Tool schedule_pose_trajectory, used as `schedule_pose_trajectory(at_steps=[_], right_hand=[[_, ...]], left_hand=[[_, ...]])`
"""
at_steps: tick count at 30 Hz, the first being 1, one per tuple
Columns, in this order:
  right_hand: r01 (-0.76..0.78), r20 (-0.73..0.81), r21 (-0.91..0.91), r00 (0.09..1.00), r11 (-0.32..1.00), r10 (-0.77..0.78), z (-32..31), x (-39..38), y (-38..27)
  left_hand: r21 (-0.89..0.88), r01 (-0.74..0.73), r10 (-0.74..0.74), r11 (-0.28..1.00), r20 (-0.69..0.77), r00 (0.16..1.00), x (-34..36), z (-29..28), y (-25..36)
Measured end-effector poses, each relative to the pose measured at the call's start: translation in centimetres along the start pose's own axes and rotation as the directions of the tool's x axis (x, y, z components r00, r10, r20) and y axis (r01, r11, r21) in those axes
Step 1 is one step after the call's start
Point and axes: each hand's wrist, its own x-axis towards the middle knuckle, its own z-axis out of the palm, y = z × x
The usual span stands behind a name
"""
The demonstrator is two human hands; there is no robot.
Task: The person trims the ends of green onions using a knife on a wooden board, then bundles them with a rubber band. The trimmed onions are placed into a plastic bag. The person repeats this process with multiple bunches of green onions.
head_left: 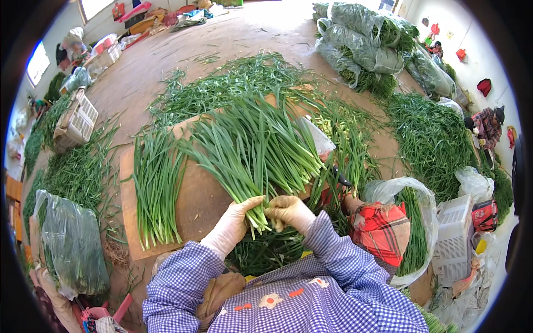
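Gloved in pale fabric, my left hand (236, 219) is closed round the white stem ends of a bunch of garlic chives (233, 166). The green leaves fan away over a brown board (204, 208). My right hand (291, 212), also gloved, is closed in a pinch right beside those stem ends; what its fingertips hold is too small to make out. Another row of garlic chives (158, 191) lies at the board's left side. A thicker pile (288, 152) rests right of the held bunch, its stems pointing toward me. A black-handled tool (341, 177) lies past the board's right edge.
Loose chives (222, 83) heap beyond the board. An open plastic bag (427, 222) with chives stands to my right, near a white crate (452, 244). A filled bag (75, 244) stands left. Stacked bags (366, 47) rise behind. A person (487, 127) sits far right.
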Motion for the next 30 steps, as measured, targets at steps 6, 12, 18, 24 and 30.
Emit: schedule_pose_trajectory(at_steps=[6,12,18,24,30], right_hand=[[0.067,0.016,0.388,0.997,0.919,-0.079,0.0,-0.5,2.6],[0.031,-0.029,0.121,0.999,0.992,-0.027,0.2,-0.8,1.7],[0.493,-0.339,-0.077,0.805,0.867,-0.488,2.5,0.3,5.0],[0.727,0.467,-0.586,0.663,0.357,-0.585,2.5,-5.6,0.6],[-0.064,-0.061,-0.998,0.986,0.017,0.158,-0.3,-5.5,2.3]], left_hand=[[0.010,0.087,-0.086,0.996,-0.058,0.995,0.8,-0.5,-0.4],[0.062,0.071,-0.066,0.996,-0.073,0.995,0.8,-0.7,-0.6],[0.044,0.055,-0.051,0.998,-0.089,0.995,1.4,-0.2,-1.1],[0.011,0.097,-0.097,0.995,-0.046,0.994,1.8,-0.8,0.1],[0.007,0.033,-0.033,0.999,-0.046,0.998,1.1,-1.4,0.3]])
